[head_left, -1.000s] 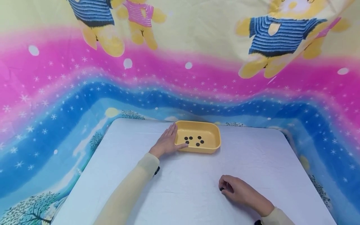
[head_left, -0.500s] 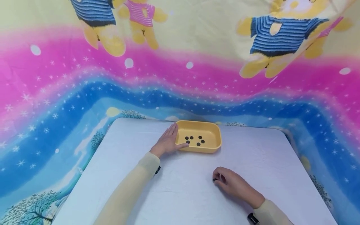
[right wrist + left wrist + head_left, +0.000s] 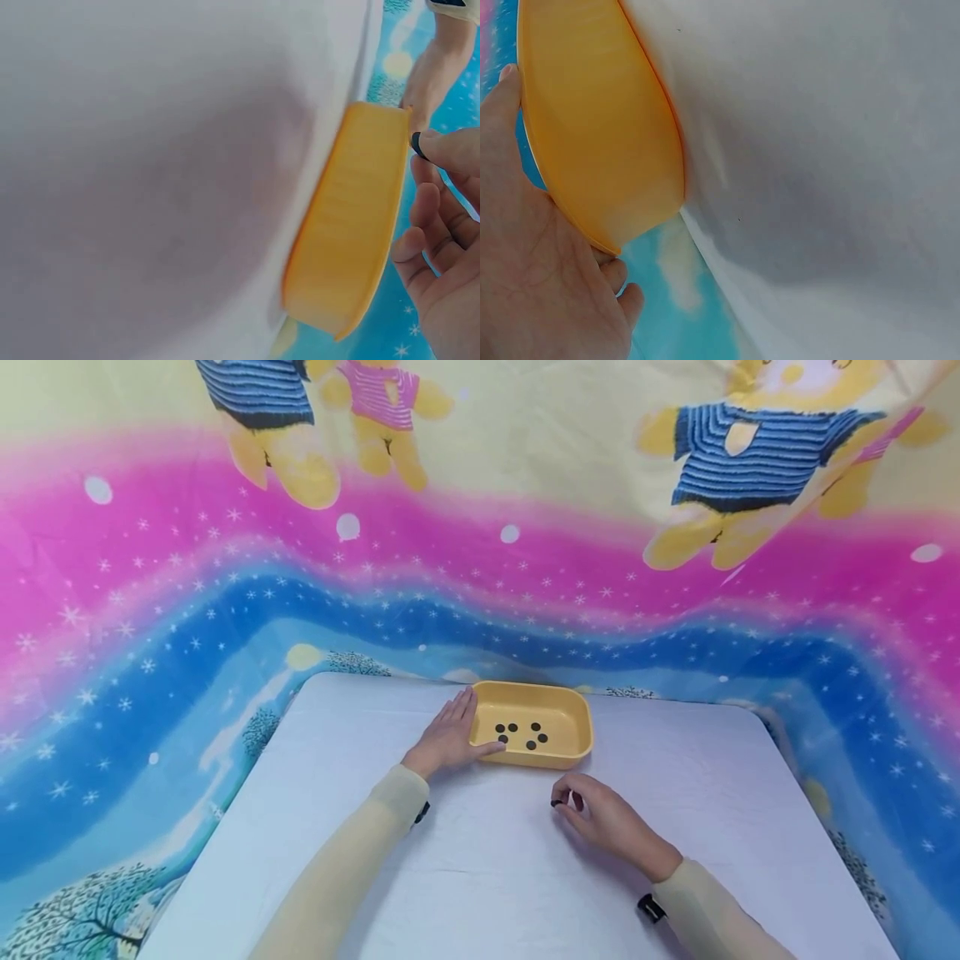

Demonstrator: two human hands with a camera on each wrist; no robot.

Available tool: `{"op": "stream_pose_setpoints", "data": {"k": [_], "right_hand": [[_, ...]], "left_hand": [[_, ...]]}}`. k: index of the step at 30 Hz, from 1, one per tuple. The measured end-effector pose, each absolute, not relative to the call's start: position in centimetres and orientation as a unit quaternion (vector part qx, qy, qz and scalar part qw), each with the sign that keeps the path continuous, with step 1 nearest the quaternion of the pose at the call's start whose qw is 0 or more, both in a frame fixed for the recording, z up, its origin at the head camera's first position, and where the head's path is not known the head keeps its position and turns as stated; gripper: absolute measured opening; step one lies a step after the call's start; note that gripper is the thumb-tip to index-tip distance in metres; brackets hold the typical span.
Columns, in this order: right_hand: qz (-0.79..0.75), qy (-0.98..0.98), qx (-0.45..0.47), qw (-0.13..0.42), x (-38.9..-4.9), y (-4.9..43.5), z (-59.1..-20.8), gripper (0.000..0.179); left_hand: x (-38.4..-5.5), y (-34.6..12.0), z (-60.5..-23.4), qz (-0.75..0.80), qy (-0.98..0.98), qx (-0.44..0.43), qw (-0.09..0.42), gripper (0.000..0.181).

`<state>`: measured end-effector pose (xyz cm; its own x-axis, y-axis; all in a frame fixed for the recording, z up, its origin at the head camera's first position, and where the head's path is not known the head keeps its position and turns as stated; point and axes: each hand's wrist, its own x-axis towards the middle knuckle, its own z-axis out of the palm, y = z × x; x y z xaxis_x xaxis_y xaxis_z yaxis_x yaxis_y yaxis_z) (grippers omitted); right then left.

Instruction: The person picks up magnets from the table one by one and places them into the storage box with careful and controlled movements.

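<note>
A shallow yellow plastic tray (image 3: pixel 564 718) sits at the far edge of the table, with several small black discs (image 3: pixel 536 727) lying flat inside. My left hand (image 3: pixel 444 740) lies against its left end, fingers extended along the side and thumb over the front rim. The left wrist view has the thumb at the rim of the tray wall (image 3: pixel 600 127). In front of the tray, my right hand (image 3: pixel 615 822) pinches one black disc (image 3: pixel 418 145) between thumb and fingertip. The right wrist view shows its other fingers loosely bent below the disc.
A white cloth (image 3: pixel 480 868) covers the table. Behind and around it hangs a colourful curtain (image 3: pixel 450 560) printed with bears and snowflakes, close to the tray's back side. Each wrist wears a dark band (image 3: pixel 651 908) at the sleeve.
My right hand has moved forward and to the left toward the tray, still pinching the black disc. My left hand and the tray stay in place.
</note>
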<state>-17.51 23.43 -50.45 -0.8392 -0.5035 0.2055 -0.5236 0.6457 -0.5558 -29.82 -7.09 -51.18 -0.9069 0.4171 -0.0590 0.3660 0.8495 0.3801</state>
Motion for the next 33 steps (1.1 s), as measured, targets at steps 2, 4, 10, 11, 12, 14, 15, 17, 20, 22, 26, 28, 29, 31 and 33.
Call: {"op": "stream_pose_setpoints", "data": {"k": [2, 4, 10, 11, 12, 14, 15, 17, 20, 22, 26, 28, 29, 31, 33], "right_hand": [[0.319, -0.903, 0.288, 0.024, -18.2, 23.1, -50.3, 0.026], [0.327, -0.899, 0.290, 0.031, -19.0, 22.9, -50.1, 0.025], [0.354, -0.886, 0.295, 0.047, -21.6, 21.9, -49.6, 0.023], [0.357, -0.885, 0.295, 0.049, -22.0, 21.7, -49.6, 0.023], [0.360, -0.883, 0.296, 0.052, -22.4, 21.6, -49.6, 0.023], [0.363, -0.881, 0.297, 0.059, -23.2, 21.3, -49.7, 0.023], [0.366, -0.881, 0.295, 0.060, -23.5, 21.2, -49.7, 0.023], [0.369, -0.880, 0.294, 0.061, -24.1, 21.0, -49.8, 0.022], [0.375, -0.880, 0.285, 0.055, -25.0, 20.8, -49.8, 0.019], [0.380, -0.882, 0.277, 0.046, -25.6, 20.6, -49.8, 0.018], [0.387, -0.884, 0.258, 0.033, -26.8, 20.5, -49.7, 0.016], [0.391, -0.884, 0.252, 0.029, -27.4, 20.3, -49.7, 0.015], [0.392, -0.885, 0.250, 0.028, -27.8, 20.3, -49.7, 0.014], [0.394, -0.886, 0.243, 0.023, -28.4, 20.2, -49.7, 0.013], [0.396, -0.887, 0.236, 0.016, -29.0, 20.0, -49.8, 0.011]], "left_hand": [[-29.8, -7.1, -51.2, 0.184, 0.959, 0.202, 0.071, 0.122], [-29.8, -7.1, -51.3, 0.184, 0.959, 0.201, 0.072, 0.122], [-29.9, -7.2, -51.4, 0.179, 0.961, 0.199, 0.072, 0.123], [-30.0, -7.2, -51.4, 0.178, 0.961, 0.198, 0.072, 0.123], [-30.0, -7.2, -51.4, 0.180, 0.961, 0.198, 0.072, 0.123], [-30.0, -7.3, -51.5, 0.181, 0.960, 0.199, 0.072, 0.124], [-30.0, -7.3, -51.5, 0.181, 0.960, 0.199, 0.073, 0.124], [-30.0, -7.3, -51.5, 0.180, 0.960, 0.200, 0.073, 0.124], [-30.0, -7.3, -51.5, 0.181, 0.960, 0.202, 0.072, 0.123], [-30.0, -7.2, -51.5, 0.182, 0.960, 0.202, 0.071, 0.122], [-29.9, -7.2, -51.4, 0.187, 0.959, 0.200, 0.074, 0.121], [-29.9, -7.1, -51.3, 0.187, 0.959, 0.199, 0.077, 0.121], [-29.9, -7.1, -51.2, 0.186, 0.959, 0.199, 0.077, 0.122], [-29.9, -7.1, -51.2, 0.186, 0.959, 0.198, 0.077, 0.122], [-29.9, -7.1, -51.2, 0.186, 0.959, 0.198, 0.074, 0.122]]}}
